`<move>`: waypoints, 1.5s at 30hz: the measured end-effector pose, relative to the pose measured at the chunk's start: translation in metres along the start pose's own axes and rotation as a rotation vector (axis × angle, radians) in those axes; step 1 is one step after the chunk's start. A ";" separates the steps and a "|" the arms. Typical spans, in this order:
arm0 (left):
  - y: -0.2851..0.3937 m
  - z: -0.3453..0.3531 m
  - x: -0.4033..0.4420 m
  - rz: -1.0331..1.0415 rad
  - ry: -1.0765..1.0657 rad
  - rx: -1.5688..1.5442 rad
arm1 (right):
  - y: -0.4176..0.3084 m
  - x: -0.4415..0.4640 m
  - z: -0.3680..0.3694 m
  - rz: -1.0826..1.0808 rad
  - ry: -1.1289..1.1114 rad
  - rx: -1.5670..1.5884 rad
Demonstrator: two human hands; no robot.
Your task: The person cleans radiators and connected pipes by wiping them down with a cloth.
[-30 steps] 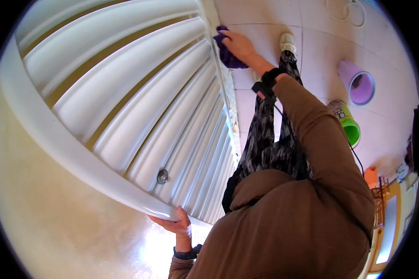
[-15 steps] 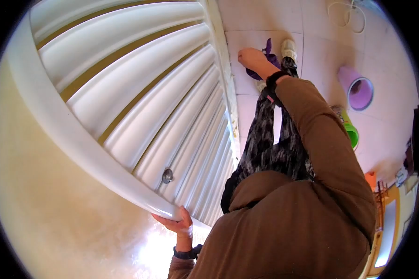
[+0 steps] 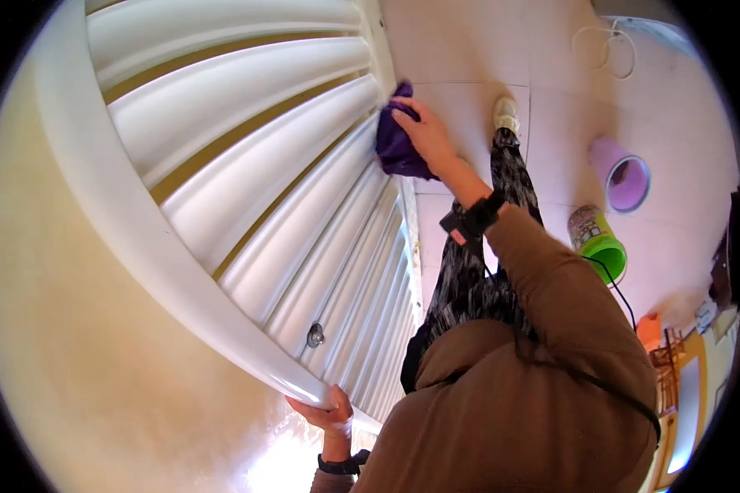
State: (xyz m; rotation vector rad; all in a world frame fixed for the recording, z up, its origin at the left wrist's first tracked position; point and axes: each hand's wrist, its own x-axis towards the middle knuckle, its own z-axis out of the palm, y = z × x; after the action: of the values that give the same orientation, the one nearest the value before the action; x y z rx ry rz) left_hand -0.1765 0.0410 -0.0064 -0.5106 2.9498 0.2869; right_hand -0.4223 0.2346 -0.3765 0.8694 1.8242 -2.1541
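A tall white radiator (image 3: 271,103) with rounded horizontal bars stands along the left side. My left hand (image 3: 330,414) is closed around its upright side tube, low in the view. In my right hand (image 3: 426,135) is a dark purple cloth (image 3: 396,146), pressed against the far ends of the bars. The fingers curl over the cloth, and part of them is hidden in its folds. A small round metal fitting (image 3: 316,335) sits on the bars, above my left hand.
On the pale tiled floor (image 3: 460,57) to my right stand a purple bin (image 3: 627,177) and a green bucket (image 3: 602,251). A white cable (image 3: 625,53) lies coiled farther off. A beige wall (image 3: 131,329) runs behind the radiator. My shoe (image 3: 506,115) is on the tiles.
My right hand has carried the purple cloth leftward from over the floor onto the radiator bars. My left hand keeps its hold on the side tube, while the view has shifted a little.
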 end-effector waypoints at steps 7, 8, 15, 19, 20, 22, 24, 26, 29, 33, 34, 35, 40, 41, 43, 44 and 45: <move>-0.006 0.000 -0.001 0.114 0.018 0.128 | -0.267 -0.047 0.039 -0.806 -0.240 0.393; -0.006 0.000 -0.002 0.090 0.017 0.148 | -0.283 -0.052 0.056 -0.892 -0.173 0.413; -0.004 -0.002 0.000 0.156 0.012 0.240 | -0.222 -0.013 0.069 -0.955 0.100 -0.042; -0.010 0.000 -0.005 0.162 0.030 0.221 | -0.112 0.068 0.072 -0.602 0.238 -0.225; -0.013 0.000 -0.006 0.215 0.052 0.205 | -0.087 0.084 0.067 -0.477 0.219 -0.269; -0.019 -0.004 -0.009 0.238 0.040 0.251 | -0.039 0.108 0.057 -0.284 0.168 -0.491; -0.025 -0.003 -0.012 0.254 0.036 0.283 | 0.002 0.116 0.047 -0.262 0.105 -0.625; -0.020 -0.004 -0.014 0.208 0.025 0.363 | 0.020 0.110 0.029 -0.249 -0.004 -0.773; -0.025 -0.004 -0.014 0.225 0.038 0.348 | 0.088 0.102 -0.005 -0.350 -0.424 -1.125; -0.019 -0.003 -0.010 0.160 0.028 0.269 | 0.149 0.048 -0.072 -0.119 -0.619 -1.138; -0.017 -0.004 -0.009 0.150 -0.013 0.219 | 0.147 0.038 -0.085 -0.006 -0.526 -1.048; -0.016 -0.003 -0.008 0.132 -0.013 0.187 | 0.146 0.028 -0.100 0.056 -0.364 -0.811; -0.009 -0.002 -0.002 0.087 0.002 0.122 | 0.137 -0.003 -0.162 0.510 0.057 -0.253; -0.008 -0.001 -0.001 0.038 -0.004 0.085 | 0.116 -0.012 -0.166 0.620 0.070 0.098; 0.019 -0.009 0.011 0.010 -0.039 0.060 | 0.035 -0.047 -0.171 0.674 0.017 0.541; 0.024 -0.008 0.014 0.047 -0.032 0.019 | 0.035 -0.055 -0.186 0.684 -0.031 0.684; 0.023 -0.009 0.015 0.136 -0.001 0.026 | 0.029 -0.072 -0.195 0.635 0.005 0.688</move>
State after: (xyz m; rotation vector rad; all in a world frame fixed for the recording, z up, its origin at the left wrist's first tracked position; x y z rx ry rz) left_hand -0.1988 0.0558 0.0034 -0.3068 2.9882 0.2626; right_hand -0.2895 0.3971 -0.3758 1.3435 0.6084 -2.2897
